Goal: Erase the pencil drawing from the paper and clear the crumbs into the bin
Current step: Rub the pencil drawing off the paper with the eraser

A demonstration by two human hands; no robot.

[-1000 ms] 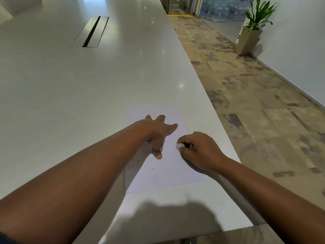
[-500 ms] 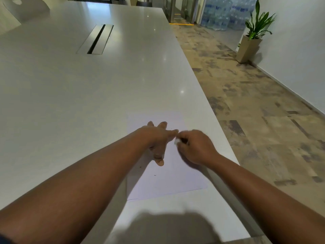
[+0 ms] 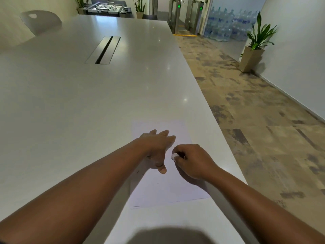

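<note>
A white sheet of paper (image 3: 168, 189) lies near the right edge of the long white table (image 3: 88, 103). My left hand (image 3: 158, 148) presses flat on the paper's upper middle, fingers straight and spread. My right hand (image 3: 191, 161) is curled around a small white eraser (image 3: 174, 156), whose tip touches the paper just right of my left thumb. A few dark crumbs (image 3: 157, 182) lie on the sheet below my hands, and some (image 3: 137, 172) lie by its left edge. No pencil drawing is plainly visible. No bin is in view.
The table's right edge (image 3: 219, 138) runs close beside the paper, with patterned carpet floor (image 3: 255, 129) beyond. A cable slot (image 3: 103, 50) sits mid-table. A potted plant (image 3: 253, 50) stands by the right wall, and a chair (image 3: 40, 22) is at the far left.
The head view has tilted up, showing more of the room. My right hand with the eraser slid up toward my left fingers and then back down the paper. My left hand stays pressed down.
</note>
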